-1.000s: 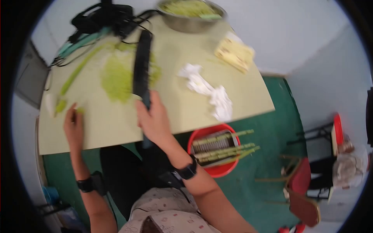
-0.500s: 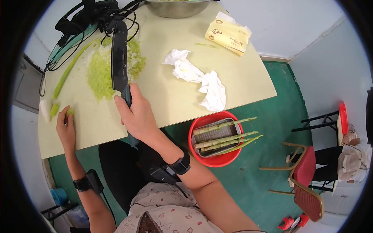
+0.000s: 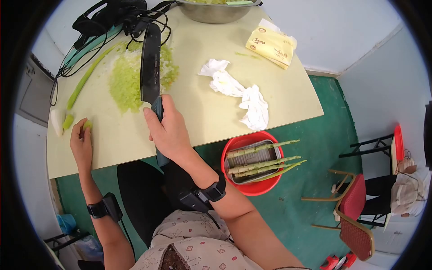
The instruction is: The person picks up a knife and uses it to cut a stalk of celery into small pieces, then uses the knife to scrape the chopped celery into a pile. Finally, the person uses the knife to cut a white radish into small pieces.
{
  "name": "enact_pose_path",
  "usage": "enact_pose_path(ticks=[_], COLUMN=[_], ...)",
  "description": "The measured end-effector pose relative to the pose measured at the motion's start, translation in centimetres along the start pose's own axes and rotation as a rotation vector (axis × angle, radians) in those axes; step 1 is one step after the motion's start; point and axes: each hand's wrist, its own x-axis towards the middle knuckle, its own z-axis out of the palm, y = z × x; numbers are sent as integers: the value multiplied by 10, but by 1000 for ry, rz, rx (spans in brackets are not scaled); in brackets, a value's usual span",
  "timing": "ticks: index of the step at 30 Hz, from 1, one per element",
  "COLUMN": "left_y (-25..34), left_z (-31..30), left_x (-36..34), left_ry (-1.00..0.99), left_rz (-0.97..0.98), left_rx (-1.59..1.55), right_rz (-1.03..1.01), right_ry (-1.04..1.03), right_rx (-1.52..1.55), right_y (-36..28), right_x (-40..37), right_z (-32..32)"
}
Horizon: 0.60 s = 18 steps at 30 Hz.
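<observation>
My right hand (image 3: 172, 132) is wrapped round the handle of a kitchen knife (image 3: 150, 67). Its dark blade points away from me, above a heap of finely chopped pale green vegetable (image 3: 126, 85). At the table's left front, my left hand (image 3: 82, 146) has its fingers curled on a small green vegetable piece (image 3: 88, 123), which shows beside the fingertips. Just beyond that hand lie a white stalk piece (image 3: 57, 122) and a short green piece (image 3: 68, 121). A long green stalk (image 3: 87, 81) stretches along the left of the heap.
Crumpled white tissues (image 3: 234, 85) and a yellow tissue pack (image 3: 271, 45) lie to the right. A metal bowl (image 3: 213, 12) and a black headset with cables (image 3: 108, 20) are at the back. Below the table edge, a red basin (image 3: 263, 188) holds a tray with several stalks. A person sits far right by a chair (image 3: 353, 198).
The whole view has shifted slightly, so the table and its things appear a little further right. Both hands keep nearly the same places on the table, and the knife stays over the heap.
</observation>
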Motion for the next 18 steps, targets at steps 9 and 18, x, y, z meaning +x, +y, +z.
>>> enact_pose_path(ticks=[9, 18], left_y=[6, 5], left_z=[1, 2], left_x=[-2, -4], left_ry=[23, 4], left_rz=[16, -28], left_rx=[-28, -29], right_rz=[62, 139], right_ry=[-16, 8], right_rx=[18, 49], right_y=[-9, -1], right_x=[-1, -3], right_z=[-1, 1])
